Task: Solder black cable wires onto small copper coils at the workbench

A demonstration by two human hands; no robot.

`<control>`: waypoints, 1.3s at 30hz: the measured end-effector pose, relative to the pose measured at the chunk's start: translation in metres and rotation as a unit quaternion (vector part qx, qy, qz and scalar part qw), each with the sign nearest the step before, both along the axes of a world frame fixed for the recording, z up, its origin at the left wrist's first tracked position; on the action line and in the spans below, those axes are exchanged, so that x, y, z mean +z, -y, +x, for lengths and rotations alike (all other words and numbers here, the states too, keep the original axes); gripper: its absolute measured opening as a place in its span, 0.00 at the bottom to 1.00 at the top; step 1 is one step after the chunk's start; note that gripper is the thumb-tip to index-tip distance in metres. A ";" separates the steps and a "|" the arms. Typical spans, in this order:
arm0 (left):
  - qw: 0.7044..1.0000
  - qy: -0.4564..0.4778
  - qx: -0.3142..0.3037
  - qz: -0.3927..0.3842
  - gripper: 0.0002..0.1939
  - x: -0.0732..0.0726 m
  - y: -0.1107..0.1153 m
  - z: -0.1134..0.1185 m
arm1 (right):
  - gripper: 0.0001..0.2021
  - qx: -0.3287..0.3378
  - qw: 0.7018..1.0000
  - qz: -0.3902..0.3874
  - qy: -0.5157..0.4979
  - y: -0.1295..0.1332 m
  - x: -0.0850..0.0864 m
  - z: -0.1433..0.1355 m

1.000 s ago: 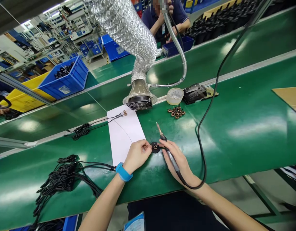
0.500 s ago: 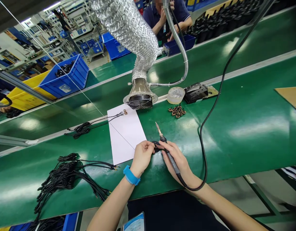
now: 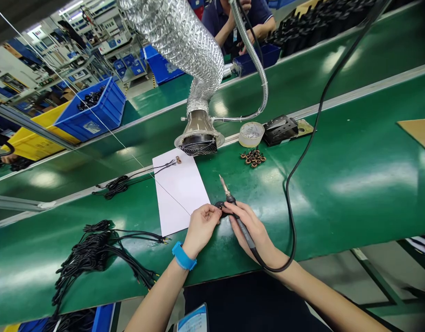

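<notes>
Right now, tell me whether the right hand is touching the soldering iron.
Touching. The head view shows the soldering iron gripped between the thumb and fingers of the right hand.

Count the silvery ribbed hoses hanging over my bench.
2. The wide foil duct comes down to the fan hood; the narrow metal hose loops down on its right and reaches the hood's side. Any behind the wide duct would be hidden.

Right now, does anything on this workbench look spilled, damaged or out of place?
Nothing looks spilled or damaged, and the soldering iron is held in the right hand. Mildly untidy: the black cables at left lie in a tangled heap reaching the near edge of the workbench, and the copper-wound coils sit in a loose cluster.
</notes>
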State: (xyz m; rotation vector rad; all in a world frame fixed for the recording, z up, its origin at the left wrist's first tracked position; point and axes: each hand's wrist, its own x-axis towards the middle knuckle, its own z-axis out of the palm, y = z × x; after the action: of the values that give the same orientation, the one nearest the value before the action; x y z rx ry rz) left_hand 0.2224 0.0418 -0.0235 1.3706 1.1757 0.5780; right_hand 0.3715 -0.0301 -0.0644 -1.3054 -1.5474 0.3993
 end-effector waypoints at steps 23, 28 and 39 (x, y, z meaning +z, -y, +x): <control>0.996 -0.071 -0.057 0.013 0.13 0.002 -0.036 0.004 | 0.24 -0.008 0.999 -0.008 -0.036 -0.001 0.004 0.000; 0.998 -0.023 -0.050 -0.039 0.08 -0.004 -0.037 0.007 | 0.24 -0.023 1.000 0.004 -0.020 -0.001 0.005 0.002; 0.976 -0.114 -0.072 0.173 0.18 0.041 0.004 -0.052 | 0.24 -0.061 0.997 0.039 0.017 -0.004 0.006 0.004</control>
State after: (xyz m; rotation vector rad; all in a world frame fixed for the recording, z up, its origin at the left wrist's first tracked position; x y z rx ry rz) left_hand 0.1703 0.0379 0.0173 1.8439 1.1804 0.5505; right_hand 0.3757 -0.0257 -0.0583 -1.3444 -1.4868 0.2383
